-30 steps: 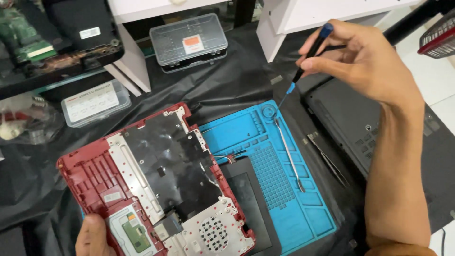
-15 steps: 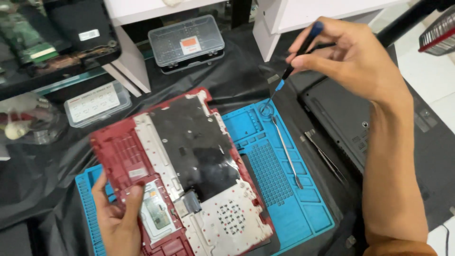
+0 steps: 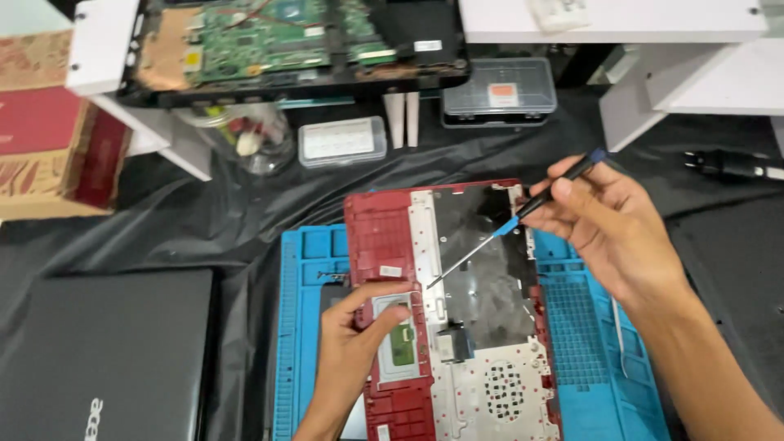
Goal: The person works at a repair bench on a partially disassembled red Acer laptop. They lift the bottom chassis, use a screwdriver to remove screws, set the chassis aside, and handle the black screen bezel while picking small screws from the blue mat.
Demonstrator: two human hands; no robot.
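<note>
The red laptop shell [image 3: 457, 327] lies inner side up on the blue work mat [image 3: 588, 343], its long axis running from the near edge away towards the shelves, with the metal keyboard backing and black film on its right half and the touchpad board on its left. The screwdriver [image 3: 523, 216] slants across it: the black handle with a blue cap rises up and to the right, the thin shaft points down and to the left, and the tip rests on the metal strip near the shell's middle. The right hand [image 3: 608, 224] grips the handle with fingers and thumb closed around it, above the shell's far right corner. The left hand [image 3: 351, 343] comes in from the near edge, its fingers closed on the shell's left rim beside the touchpad board, the thumb on top. Beyond the shell, a clear plastic box [image 3: 341, 140] with a white sheet inside lies on the black cloth [image 3: 220, 220], and a grey lidded case [image 3: 500, 90] with an orange label sits further right; what it holds cannot be told. A green circuit board [image 3: 278, 33] rests in an open laptop base on the shelf above, and a closed black laptop [image 3: 106, 351] lies at the left
</note>
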